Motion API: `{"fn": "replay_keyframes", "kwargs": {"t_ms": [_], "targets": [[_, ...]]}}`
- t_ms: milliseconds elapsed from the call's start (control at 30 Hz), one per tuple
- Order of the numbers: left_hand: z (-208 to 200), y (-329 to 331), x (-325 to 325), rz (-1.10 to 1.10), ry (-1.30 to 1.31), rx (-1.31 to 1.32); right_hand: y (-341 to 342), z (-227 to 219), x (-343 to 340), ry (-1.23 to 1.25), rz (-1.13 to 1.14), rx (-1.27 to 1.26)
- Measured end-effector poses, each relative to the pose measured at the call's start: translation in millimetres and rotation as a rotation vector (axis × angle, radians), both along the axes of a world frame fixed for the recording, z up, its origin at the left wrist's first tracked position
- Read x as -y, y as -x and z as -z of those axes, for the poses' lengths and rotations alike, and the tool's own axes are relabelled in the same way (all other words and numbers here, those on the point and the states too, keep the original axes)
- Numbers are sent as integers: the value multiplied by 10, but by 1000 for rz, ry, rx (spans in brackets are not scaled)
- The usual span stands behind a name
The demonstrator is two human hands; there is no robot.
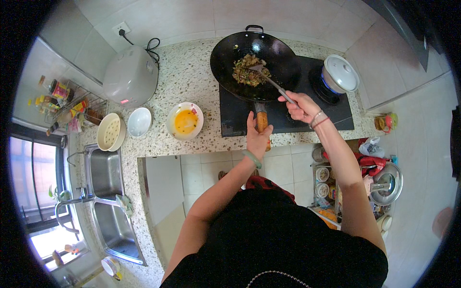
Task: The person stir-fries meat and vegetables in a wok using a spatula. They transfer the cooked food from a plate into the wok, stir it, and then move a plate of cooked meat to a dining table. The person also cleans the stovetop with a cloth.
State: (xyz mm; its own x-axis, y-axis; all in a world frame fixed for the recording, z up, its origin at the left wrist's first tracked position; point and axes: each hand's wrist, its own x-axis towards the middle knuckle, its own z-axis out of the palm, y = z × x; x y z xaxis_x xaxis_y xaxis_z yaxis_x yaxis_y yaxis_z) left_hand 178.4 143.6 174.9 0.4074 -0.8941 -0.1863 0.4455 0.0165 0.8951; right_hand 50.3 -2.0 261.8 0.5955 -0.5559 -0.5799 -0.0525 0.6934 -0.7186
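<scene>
A black wok point(281, 53) sits on the dark stove top point(240, 120), with a heap of chopped, browned food point(245, 72) in its middle. Around the wok's wooden handle point(261, 120) my left hand point(258, 137) is closed. My right hand point(303, 107) grips a spatula point(276, 86) by its handle, and the blade reaches into the food. Left of the wok, a white plate point(198, 126) on the speckled counter holds yellow beaten egg point(186, 121).
A lidded white pot point(340, 74) stands over a blue flame on the right burner. Leftward are a white bowl point(139, 122), an oval cream dish point(111, 132), a rice cooker point(129, 77) and a double sink point(105, 173). A loaded rack point(326, 187) stands below, right.
</scene>
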Motion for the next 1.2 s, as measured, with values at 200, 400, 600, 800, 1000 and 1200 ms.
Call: {"fn": "replay_keyframes", "kwargs": {"t_ms": [200, 400, 600, 800, 1000, 1200], "targets": [[-100, -59, -44, -17, 9, 46, -1, -356, 66, 534, -133, -420], [53, -59, 54, -78, 15, 258, 393, -725, 380, 1482, -422, -1087], [11, -105, 71, -92, -49, 440, 360, -876, 830, 1577, -516, -1439], [61, -85, 89, -55, -29, 358, 175, -548, 1609, 1769, -469, -1303], [49, -115, 65, -68, -35, 389, -405, -697, 1988, 1785, -561, -1163], [81, -110, 61, -83, -29, 360, -727, -993, 1608, 2199, -799, -1135]]}}
